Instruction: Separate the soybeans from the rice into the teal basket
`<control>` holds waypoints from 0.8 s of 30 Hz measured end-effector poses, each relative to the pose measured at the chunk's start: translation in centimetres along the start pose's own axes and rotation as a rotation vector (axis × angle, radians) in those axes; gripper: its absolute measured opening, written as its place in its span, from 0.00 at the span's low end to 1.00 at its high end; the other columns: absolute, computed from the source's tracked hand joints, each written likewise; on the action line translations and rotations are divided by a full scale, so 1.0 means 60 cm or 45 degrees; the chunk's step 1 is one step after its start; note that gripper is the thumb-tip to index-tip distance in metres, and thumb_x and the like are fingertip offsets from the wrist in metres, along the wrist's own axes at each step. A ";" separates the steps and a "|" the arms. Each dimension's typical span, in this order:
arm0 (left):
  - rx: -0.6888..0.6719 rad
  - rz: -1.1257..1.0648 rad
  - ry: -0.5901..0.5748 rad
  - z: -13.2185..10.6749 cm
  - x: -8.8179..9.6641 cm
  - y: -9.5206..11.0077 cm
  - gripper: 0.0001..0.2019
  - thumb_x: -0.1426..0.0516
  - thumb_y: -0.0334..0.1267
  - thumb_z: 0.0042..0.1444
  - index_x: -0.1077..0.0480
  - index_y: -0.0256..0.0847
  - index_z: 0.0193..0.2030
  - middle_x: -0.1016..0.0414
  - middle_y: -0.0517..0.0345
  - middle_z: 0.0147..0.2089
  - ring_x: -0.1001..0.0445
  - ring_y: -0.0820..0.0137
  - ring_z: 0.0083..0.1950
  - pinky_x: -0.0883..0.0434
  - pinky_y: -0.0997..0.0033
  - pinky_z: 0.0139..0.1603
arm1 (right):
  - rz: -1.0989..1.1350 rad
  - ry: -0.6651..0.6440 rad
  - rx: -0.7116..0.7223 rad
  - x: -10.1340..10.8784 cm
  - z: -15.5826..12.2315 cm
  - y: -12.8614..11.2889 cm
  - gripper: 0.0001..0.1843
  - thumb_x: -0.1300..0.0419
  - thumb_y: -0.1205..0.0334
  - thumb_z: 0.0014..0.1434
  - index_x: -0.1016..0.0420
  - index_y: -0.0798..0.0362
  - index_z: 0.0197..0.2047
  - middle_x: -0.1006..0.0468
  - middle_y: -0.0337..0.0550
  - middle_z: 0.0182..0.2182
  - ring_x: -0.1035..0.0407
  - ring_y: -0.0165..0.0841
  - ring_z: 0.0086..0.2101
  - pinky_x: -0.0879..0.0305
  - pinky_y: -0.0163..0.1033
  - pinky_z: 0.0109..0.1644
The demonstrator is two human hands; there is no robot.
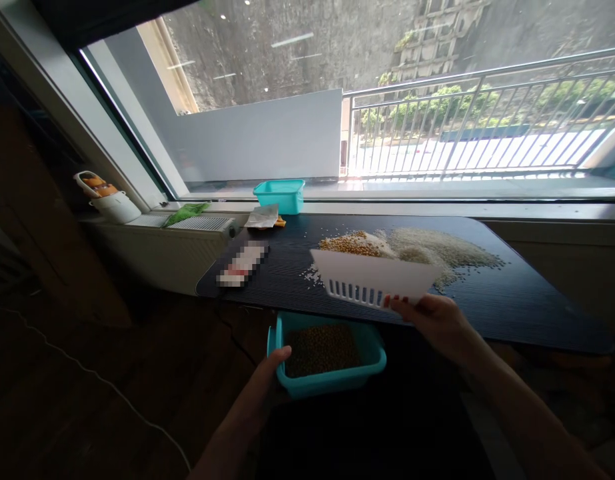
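My left hand (pixel 276 365) grips the left rim of a teal plastic bin (pixel 332 385), thumb over the edge. The bin sits just below the table's front edge, and a layer of small brownish, bean-like grains (pixel 323 350) covers its bottom. My right hand (pixel 434 318) is closed on the lower right edge of a white plastic panel (pixel 374 272) with a row of slots. The panel is tilted above the front of the table. Behind it lie a heap of golden kernels (pixel 350 243) and a spread-out pile of white, rice-like grains (pixel 427 243), touching each other.
The dark table (pixel 527 300) stands below a window. At its back left are another teal bin (pixel 282 195) and a paper packet (pixel 263 217); a blurred-out flat item (pixel 244 264) lies at the left. Beyond are a radiator (pixel 207 230), a green cloth (pixel 187 213) and a white pot (pixel 114 207).
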State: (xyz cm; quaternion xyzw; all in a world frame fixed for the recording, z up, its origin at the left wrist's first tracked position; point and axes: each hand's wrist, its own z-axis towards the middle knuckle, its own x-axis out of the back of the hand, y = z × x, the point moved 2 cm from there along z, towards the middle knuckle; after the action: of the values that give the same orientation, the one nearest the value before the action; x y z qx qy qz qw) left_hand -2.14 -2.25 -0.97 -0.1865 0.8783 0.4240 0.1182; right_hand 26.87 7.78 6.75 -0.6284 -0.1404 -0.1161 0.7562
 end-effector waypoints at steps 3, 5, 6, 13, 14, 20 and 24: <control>0.036 0.077 -0.027 0.007 -0.023 -0.011 0.34 0.40 0.51 0.54 0.37 0.38 0.65 0.28 0.43 0.60 0.29 0.51 0.60 0.26 0.54 0.53 | 0.017 0.308 -0.098 0.056 0.013 0.027 0.24 0.31 0.37 0.42 0.17 0.52 0.28 0.18 0.44 0.25 0.27 0.37 0.25 0.29 0.40 0.28; 0.066 0.090 -0.070 0.013 -0.042 -0.017 0.33 0.40 0.51 0.54 0.36 0.37 0.64 0.27 0.42 0.59 0.28 0.51 0.59 0.26 0.54 0.52 | 0.064 0.400 -0.141 0.079 0.024 0.039 0.23 0.30 0.38 0.39 0.18 0.51 0.25 0.18 0.44 0.25 0.27 0.37 0.26 0.29 0.40 0.27; 0.070 0.081 -0.101 0.016 -0.051 -0.019 0.33 0.39 0.51 0.54 0.35 0.37 0.63 0.26 0.42 0.58 0.29 0.51 0.59 0.25 0.54 0.51 | 0.088 0.416 -0.155 0.085 0.029 0.043 0.23 0.29 0.38 0.37 0.19 0.51 0.24 0.18 0.44 0.25 0.27 0.37 0.26 0.29 0.40 0.27; 0.132 0.090 -0.186 0.026 -0.079 -0.026 0.31 0.40 0.52 0.55 0.34 0.34 0.60 0.30 0.40 0.62 0.31 0.50 0.62 0.25 0.54 0.51 | 0.169 0.392 -0.220 0.078 0.034 0.057 0.23 0.30 0.40 0.38 0.19 0.52 0.26 0.18 0.44 0.26 0.25 0.38 0.29 0.28 0.40 0.28; 0.132 0.090 -0.189 0.026 -0.078 -0.027 0.31 0.40 0.52 0.54 0.34 0.34 0.60 0.31 0.40 0.62 0.32 0.50 0.62 0.25 0.55 0.51 | 0.171 0.390 -0.225 0.073 0.033 0.056 0.23 0.30 0.40 0.38 0.19 0.53 0.26 0.18 0.44 0.26 0.25 0.39 0.29 0.28 0.40 0.28; 0.126 0.075 -0.161 0.025 -0.067 -0.030 0.30 0.39 0.51 0.54 0.33 0.36 0.59 0.32 0.41 0.64 0.33 0.50 0.64 0.26 0.55 0.53 | 0.148 0.277 -0.234 0.053 0.035 0.039 0.24 0.30 0.38 0.36 0.20 0.53 0.24 0.18 0.46 0.26 0.24 0.43 0.32 0.27 0.41 0.28; 0.125 0.050 -0.154 0.024 -0.065 -0.029 0.30 0.39 0.51 0.53 0.33 0.36 0.59 0.31 0.42 0.63 0.34 0.51 0.64 0.26 0.55 0.53 | 0.158 0.326 -0.212 0.062 0.029 0.039 0.27 0.31 0.36 0.36 0.19 0.53 0.26 0.18 0.47 0.27 0.24 0.41 0.29 0.27 0.41 0.28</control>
State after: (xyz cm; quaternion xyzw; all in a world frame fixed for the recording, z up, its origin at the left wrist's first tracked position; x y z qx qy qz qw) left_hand 2.20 -1.22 -1.68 -0.1370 0.8929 0.3930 0.1717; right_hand 31.05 9.92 6.23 -0.6764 0.0061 -0.1596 0.7191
